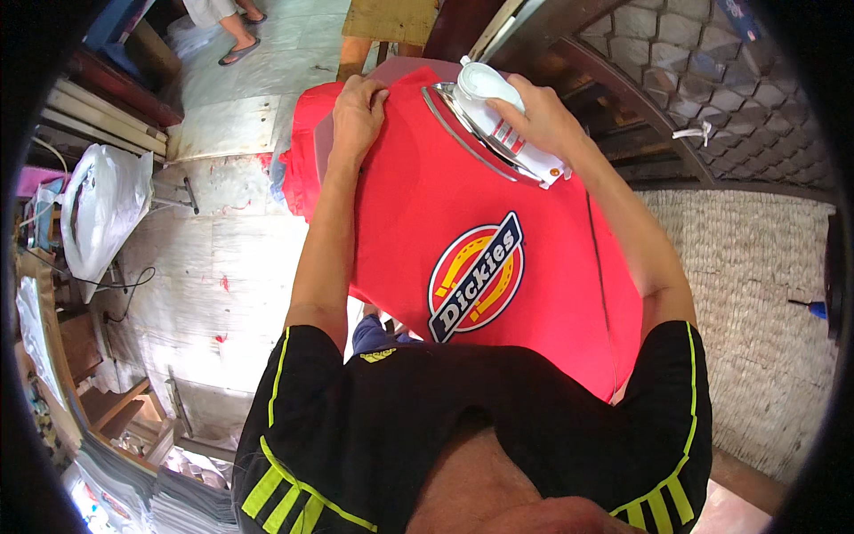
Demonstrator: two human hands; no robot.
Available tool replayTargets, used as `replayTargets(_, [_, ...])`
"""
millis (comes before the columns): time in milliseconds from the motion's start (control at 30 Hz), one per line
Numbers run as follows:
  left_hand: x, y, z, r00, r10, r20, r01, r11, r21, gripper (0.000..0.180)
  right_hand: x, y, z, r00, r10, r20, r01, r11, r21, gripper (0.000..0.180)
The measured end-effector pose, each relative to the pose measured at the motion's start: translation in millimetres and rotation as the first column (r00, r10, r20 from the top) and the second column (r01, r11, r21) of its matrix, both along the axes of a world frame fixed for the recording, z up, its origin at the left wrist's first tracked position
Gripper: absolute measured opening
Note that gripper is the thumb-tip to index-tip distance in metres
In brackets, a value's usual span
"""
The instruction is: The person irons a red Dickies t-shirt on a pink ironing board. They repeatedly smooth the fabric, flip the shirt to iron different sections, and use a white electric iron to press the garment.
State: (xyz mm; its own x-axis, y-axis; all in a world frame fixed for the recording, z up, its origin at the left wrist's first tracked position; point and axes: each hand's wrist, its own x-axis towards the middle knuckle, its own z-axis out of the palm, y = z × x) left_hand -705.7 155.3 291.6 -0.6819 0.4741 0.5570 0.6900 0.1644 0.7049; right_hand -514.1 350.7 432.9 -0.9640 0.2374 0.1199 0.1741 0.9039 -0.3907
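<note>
Red fabric (pixel 400 222) with a large oval print in blue, yellow and white (pixel 476 278) lies spread over a pinkish board (pixel 323 147). My right hand (pixel 544 116) is wrapped round the handle of a white electric iron (pixel 485 82) with a shiny metal base. The iron rests on the fabric's far right part, set slantwise. At the far left edge of the board, my left hand (pixel 358 111) has its fingers curled down on the red fabric, gripping its edge; the fingertips are partly hidden. A thin dark cord (pixel 598 258) runs from the iron down the right side.
A metal lattice gate (pixel 694 80) stands close on the right. Beyond the board is a wooden stool (pixel 387 22). At the far left another person's sandalled foot (pixel 240 51) shows. A plastic-wrapped white item (pixel 105 205) and grey stacks (pixel 178 503) are on the left.
</note>
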Motion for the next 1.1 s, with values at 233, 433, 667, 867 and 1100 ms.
replayTargets(233, [6,4,2,0.992,0.075,0.101,-0.071,0.996,-0.047,0.013,-77,-31,0,0.995,-0.092,0.025,0.088,0.985,0.147,0.044])
replayTargets(433, [1,-1,-4,0.996,0.08,0.035,-0.081,0.995,0.054,0.013,-63,-31,1,0.997,-0.078,0.023,0.076,0.993,0.089,0.043])
replayTargets(667, [6,2,3,0.992,0.084,0.095,-0.087,0.996,0.035,0.012,-98,-29,0,0.999,-0.049,0.008,0.047,0.991,0.123,0.046])
replayTargets(867, [5,2,0,0.984,0.1,0.144,-0.103,0.995,0.01,0.012,-65,-20,-2,0.99,-0.122,0.07,0.116,0.99,0.077,0.053])
replayTargets(1100, [8,5,7,0.986,0.106,0.126,-0.107,0.994,-0.004,0.01,-74,12,-7,0.99,-0.138,-0.026,0.139,0.989,0.059,0.051])
